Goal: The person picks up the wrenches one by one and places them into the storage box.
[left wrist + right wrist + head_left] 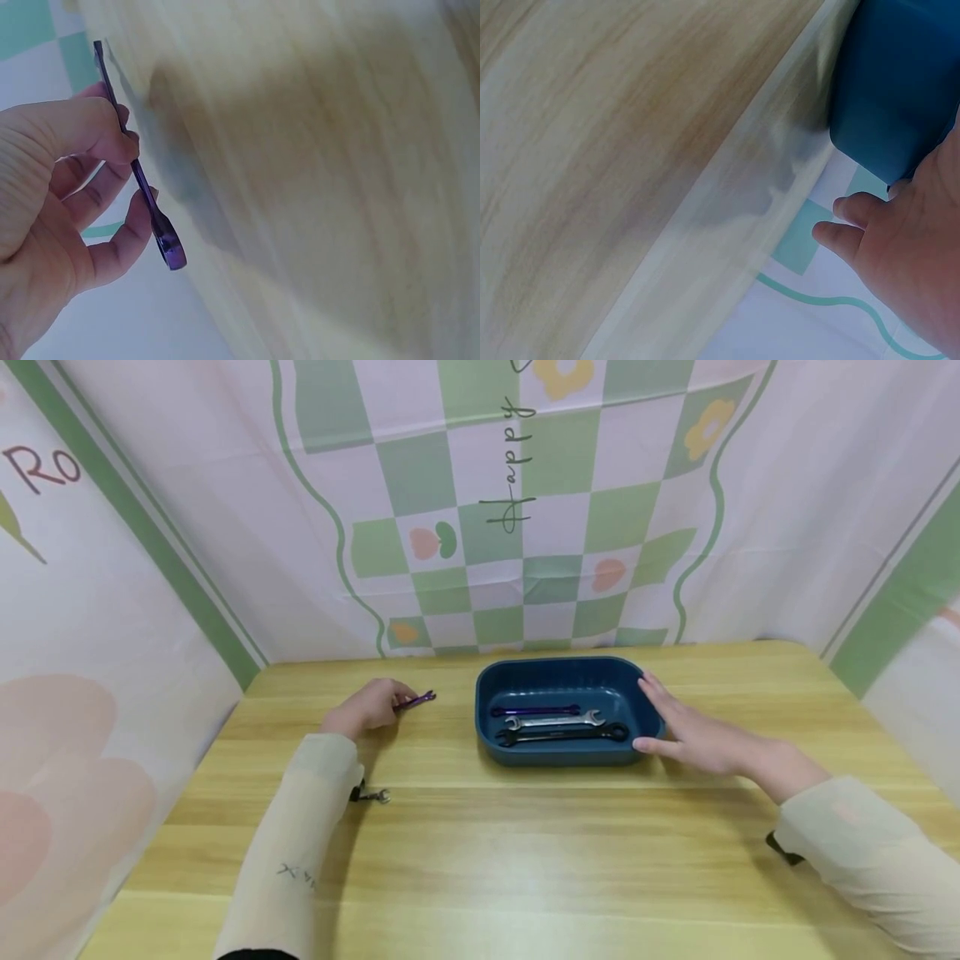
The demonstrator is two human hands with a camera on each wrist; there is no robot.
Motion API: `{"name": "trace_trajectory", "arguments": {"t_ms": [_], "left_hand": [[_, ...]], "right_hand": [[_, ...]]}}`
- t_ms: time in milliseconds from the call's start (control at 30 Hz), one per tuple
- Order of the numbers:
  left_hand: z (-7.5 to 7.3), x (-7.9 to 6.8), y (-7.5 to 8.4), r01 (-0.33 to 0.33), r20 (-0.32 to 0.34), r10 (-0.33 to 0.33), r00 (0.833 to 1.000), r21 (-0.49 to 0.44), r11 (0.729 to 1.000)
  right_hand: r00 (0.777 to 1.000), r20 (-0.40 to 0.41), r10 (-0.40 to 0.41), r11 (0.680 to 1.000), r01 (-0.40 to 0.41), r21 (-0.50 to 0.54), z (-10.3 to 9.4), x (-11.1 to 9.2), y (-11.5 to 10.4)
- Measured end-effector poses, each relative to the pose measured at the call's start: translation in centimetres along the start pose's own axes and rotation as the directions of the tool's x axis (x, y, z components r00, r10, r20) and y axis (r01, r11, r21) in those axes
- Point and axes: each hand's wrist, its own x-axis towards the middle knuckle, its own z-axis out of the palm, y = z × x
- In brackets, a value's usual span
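Observation:
My left hand point(372, 703) pinches a purple wrench point(142, 180) between thumb and fingers, over the left side of the table. In the head view one end of this wrench points right, toward a dark blue plastic bin point(570, 758). Inside the bin lie a purple wrench point(536, 712), a silver open-end wrench point(555, 721) and a black wrench point(562, 735), roughly side by side. With its fingers spread and extended, my right hand point(697, 735) rests against the bin's right end. The right wrist view shows the bin's outer wall point(892, 82) beside that hand; some fingertips are hidden there.
Below my left forearm, a silver wrench end point(383, 796) lies on the wooden table point(525, 860), the rest of it covered by the sleeve. A printed cloth point(487, 468) hangs behind the table's back edge, and more cloth hangs at both sides.

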Motion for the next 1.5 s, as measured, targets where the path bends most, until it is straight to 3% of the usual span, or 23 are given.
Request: {"name": "trace_trajectory", "arguments": {"t_ms": [700,1133,1500], "left_hand": [[-0.9,-0.7,1.0,-0.034,0.016,0.035,0.999,-0.043,0.998],[-1.6,-0.8,1.8,-0.111,0.01,0.111,0.994,-0.013,0.994],[-1.8,-1.1,2.9,-0.103,0.026,0.104,0.994,-0.016,0.995]], "right_hand": [[1.0,0.013,0.004,1.0,-0.004,-0.004,0.0,0.1,0.1],[1.0,0.012,-0.003,1.0,0.003,0.004,-0.3,0.2,0.0],[1.0,0.011,-0.012,1.0,0.012,-0.007,-0.2,0.2,0.2]]}}
